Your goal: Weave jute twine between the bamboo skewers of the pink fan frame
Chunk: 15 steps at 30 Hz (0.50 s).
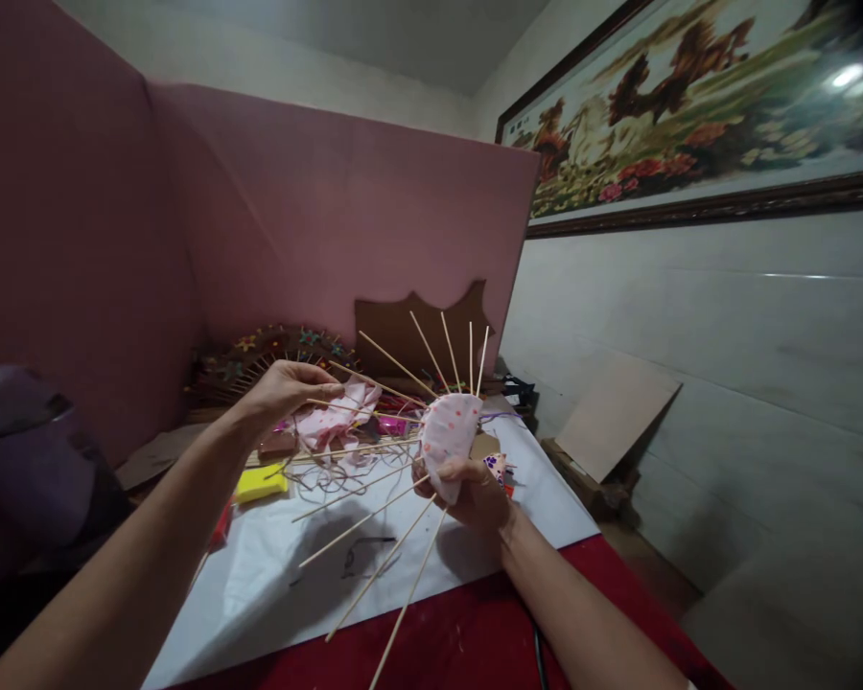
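Observation:
My right hand (475, 494) grips a half-round pink piece with orange dots (450, 431), thumb on its face. Several thin wooden sticks (395, 364) fan out from its curved edge, upward, leftward and down toward me. My left hand (298, 385) is raised near the tips of the left-hand sticks, its fingers closed in a pinch. What lies between those fingertips is too small to make out. Right by them is a crumpled pink dotted fabric scrap (338, 420); I cannot tell whether the fingers touch it. The fingers behind the half-round piece are mostly hidden.
A white sheet (259, 565) covers part of the red tabletop (475, 613). A yellow packet (260, 483) lies at left, tangled strings behind it. At the back stand a decorated fan-shaped piece (273, 350) and brown cardboard (395, 331). A small purple-patterned item (496, 467) sits beyond my right hand.

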{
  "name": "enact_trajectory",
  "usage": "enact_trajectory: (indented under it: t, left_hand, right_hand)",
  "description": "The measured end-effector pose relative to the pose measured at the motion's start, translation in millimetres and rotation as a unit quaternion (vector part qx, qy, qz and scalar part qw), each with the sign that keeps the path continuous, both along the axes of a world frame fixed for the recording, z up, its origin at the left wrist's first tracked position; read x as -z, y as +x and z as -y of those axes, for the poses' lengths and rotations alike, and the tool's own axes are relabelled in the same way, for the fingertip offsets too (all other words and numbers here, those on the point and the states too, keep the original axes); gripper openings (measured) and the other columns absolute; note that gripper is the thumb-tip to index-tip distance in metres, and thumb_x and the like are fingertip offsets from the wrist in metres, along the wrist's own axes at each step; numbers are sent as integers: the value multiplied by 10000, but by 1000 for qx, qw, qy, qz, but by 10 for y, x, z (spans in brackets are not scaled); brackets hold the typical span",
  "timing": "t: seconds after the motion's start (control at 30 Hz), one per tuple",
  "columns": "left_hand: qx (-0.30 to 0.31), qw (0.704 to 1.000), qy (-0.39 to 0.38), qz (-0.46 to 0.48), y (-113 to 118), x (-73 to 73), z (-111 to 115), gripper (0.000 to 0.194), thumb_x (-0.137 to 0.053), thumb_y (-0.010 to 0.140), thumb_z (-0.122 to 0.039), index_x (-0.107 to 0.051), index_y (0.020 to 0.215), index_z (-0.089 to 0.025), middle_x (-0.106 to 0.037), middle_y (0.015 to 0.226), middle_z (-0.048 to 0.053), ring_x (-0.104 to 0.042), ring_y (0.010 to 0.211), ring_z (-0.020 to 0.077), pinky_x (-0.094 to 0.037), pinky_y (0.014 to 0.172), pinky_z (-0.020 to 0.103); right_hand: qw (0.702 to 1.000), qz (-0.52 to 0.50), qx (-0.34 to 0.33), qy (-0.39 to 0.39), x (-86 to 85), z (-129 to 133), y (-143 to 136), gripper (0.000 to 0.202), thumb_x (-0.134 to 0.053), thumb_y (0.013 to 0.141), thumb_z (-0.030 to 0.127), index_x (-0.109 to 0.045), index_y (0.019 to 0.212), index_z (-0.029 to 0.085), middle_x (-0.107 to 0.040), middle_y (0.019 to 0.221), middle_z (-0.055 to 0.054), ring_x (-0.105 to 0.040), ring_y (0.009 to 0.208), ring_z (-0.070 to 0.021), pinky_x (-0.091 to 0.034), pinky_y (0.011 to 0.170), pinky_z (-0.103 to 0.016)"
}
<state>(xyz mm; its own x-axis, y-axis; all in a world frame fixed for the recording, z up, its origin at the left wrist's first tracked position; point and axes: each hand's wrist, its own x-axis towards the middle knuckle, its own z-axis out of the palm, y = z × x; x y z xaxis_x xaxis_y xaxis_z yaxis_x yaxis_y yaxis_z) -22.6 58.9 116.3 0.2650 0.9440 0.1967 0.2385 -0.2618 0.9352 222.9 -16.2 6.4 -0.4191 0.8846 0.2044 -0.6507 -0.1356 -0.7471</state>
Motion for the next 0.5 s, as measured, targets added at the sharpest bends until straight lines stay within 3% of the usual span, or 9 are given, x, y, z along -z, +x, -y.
enact_trajectory:
  t: [0.13,0.37,0.5]
  left_hand:
    - [30,999,-31,23,168,250,-61,290,-776,512,-362,-670,625,-116,-523,463,-10,-389,407,57,-256,394,191]
    - [127,991,-15,-27,744,793,-20,354,-724,540,-454,-638,571,-111,-492,486,-13,-357,453,69,-246,421,206]
    - [163,986,-13,-34,827,1095,-34,390,-670,580,-502,-621,563,-116,-512,512,7,-409,484,99,-293,452,226]
  right_hand:
    - [1000,8,-18,15,15,35,-8,263,-581,590,123,-646,845,102,-620,716,-20,-529,625,-108,-423,613,-232]
    - [999,29,-25,18,-2,97,-52,299,-607,546,145,-639,842,115,-627,679,-20,-532,581,-111,-413,565,-226]
    - [1000,3,-3,7,-75,115,-48,259,-612,549,136,-633,807,151,-630,680,-7,-546,605,-118,-431,594,-233]
